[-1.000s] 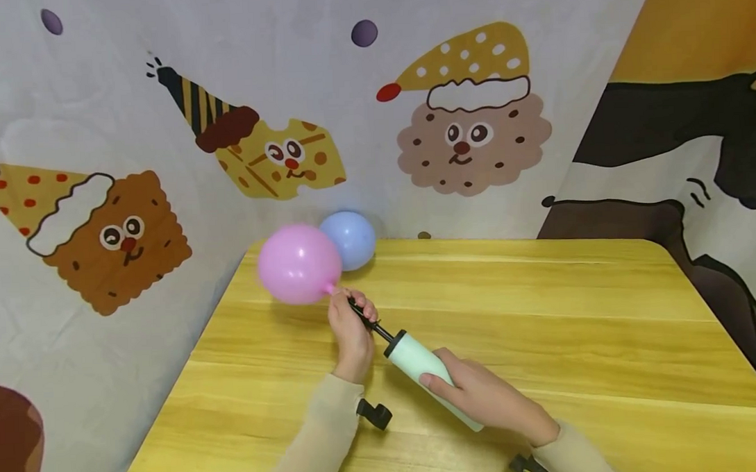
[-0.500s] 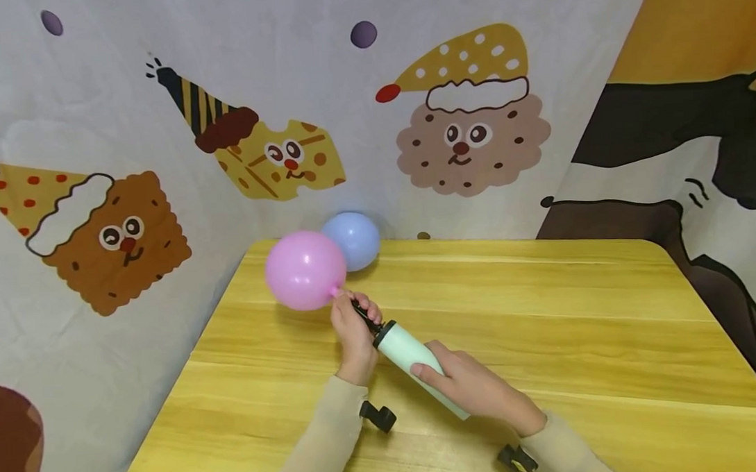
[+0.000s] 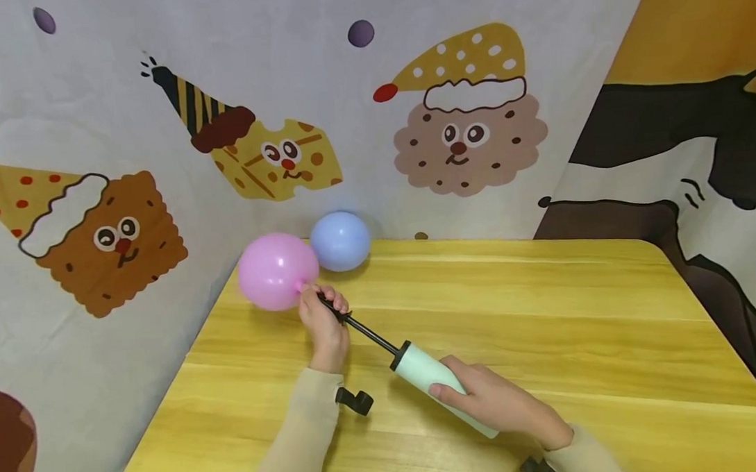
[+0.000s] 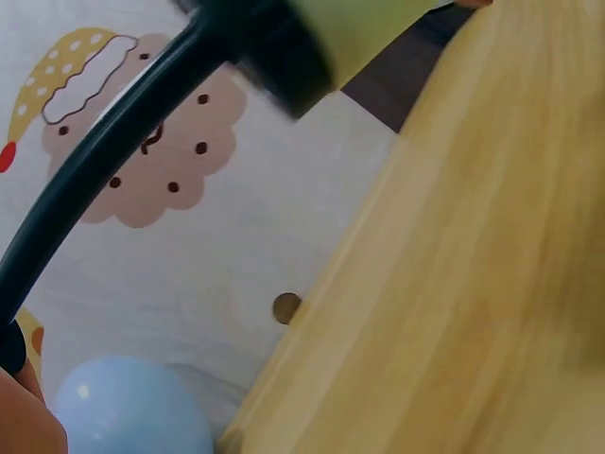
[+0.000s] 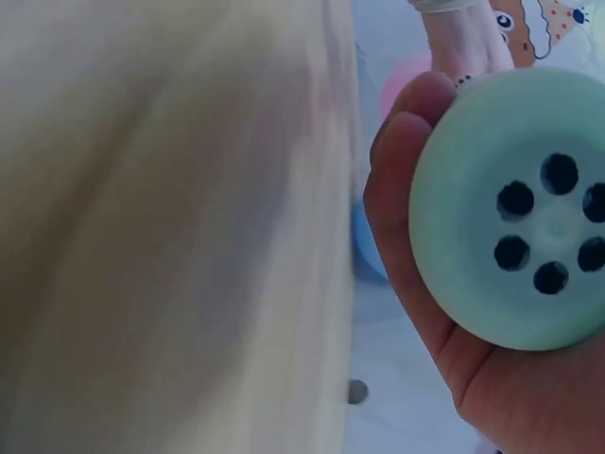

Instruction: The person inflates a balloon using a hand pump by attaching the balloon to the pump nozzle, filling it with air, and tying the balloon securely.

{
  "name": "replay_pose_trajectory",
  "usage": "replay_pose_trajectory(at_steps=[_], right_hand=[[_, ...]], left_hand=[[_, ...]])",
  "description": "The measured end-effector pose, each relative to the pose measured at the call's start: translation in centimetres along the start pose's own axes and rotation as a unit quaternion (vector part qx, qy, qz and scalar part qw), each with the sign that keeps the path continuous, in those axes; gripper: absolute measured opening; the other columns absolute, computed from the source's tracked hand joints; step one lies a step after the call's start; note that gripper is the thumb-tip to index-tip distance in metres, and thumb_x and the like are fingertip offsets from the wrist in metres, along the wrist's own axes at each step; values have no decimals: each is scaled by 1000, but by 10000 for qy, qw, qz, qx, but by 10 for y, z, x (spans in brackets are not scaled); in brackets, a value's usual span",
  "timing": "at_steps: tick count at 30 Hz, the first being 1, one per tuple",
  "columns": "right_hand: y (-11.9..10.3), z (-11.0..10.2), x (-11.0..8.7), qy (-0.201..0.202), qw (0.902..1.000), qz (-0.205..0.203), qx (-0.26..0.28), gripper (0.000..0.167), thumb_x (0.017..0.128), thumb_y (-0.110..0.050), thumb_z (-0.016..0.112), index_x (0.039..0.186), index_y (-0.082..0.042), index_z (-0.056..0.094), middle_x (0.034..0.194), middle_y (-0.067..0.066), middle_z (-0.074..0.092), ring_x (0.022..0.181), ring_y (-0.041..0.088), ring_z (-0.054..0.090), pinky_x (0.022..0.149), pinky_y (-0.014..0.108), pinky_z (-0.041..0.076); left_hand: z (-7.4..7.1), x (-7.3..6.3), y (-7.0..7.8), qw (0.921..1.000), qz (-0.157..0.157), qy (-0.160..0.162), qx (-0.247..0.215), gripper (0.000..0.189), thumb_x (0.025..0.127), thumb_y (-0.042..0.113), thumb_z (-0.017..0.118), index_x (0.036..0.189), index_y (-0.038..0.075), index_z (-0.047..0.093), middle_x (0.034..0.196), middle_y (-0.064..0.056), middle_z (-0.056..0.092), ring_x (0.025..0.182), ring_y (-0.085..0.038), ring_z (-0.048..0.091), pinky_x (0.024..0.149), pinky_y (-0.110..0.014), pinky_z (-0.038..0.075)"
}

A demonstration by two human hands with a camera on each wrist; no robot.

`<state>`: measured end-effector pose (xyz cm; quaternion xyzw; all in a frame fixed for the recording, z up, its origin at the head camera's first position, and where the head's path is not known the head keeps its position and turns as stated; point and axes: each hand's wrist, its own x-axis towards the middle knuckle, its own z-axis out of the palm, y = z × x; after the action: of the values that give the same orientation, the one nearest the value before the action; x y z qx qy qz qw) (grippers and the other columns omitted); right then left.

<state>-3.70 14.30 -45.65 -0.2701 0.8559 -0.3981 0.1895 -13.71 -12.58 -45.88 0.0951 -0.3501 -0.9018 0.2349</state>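
Pump (image 3: 416, 365) slants over the wooden table (image 3: 574, 312), rod (image 3: 372, 335) exposed, its green barrel (image 3: 423, 370) gripped by the right hand (image 3: 499, 398); left hand (image 3: 323, 325) holds its black end (image 3: 333, 305) beside the pink balloon (image 3: 278, 271).

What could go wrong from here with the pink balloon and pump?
The left grip holds the pink balloon at its neck; if that loosens, the balloon might slip away. The black rod stands well out of the mint-green pump, so a sideways push from the right grip could bend it.
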Motion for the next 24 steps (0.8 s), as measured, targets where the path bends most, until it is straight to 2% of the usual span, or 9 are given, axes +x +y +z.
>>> replay_pose_trajectory(at_steps=[6,14,19,24], right_hand=[[-1,14,15,116,9999,54,-39,44,109,-45,51,127,-5,54,85,-5,61,68,6,59,59,27,52],[-8,21,37,355,9992,104,-118,54,108,-50,50,128,-1,54,81,-1,60,63,9,57,53,29,51],[-10,21,41,394,9990,177,-116,57,107,-52,51,131,0,54,82,1,60,64,11,58,53,30,51],[-9,21,38,435,9989,193,-50,53,107,-50,51,130,-2,55,83,0,61,66,11,58,54,30,51]], left_hand=[[-1,-16,-15,9993,-153,-78,331,36,115,22,29,83,13,42,65,3,47,47,-6,42,42,-18,37],[0,-38,-33,9966,-563,-172,584,39,115,26,29,83,11,44,66,2,48,48,-8,45,44,-19,39],[1,-40,-33,9965,-521,-213,618,38,115,30,32,84,12,45,66,3,49,48,-7,46,44,-18,40],[1,-35,-28,9963,-466,-269,676,40,115,34,32,85,11,45,66,3,49,48,-8,45,44,-20,40]])
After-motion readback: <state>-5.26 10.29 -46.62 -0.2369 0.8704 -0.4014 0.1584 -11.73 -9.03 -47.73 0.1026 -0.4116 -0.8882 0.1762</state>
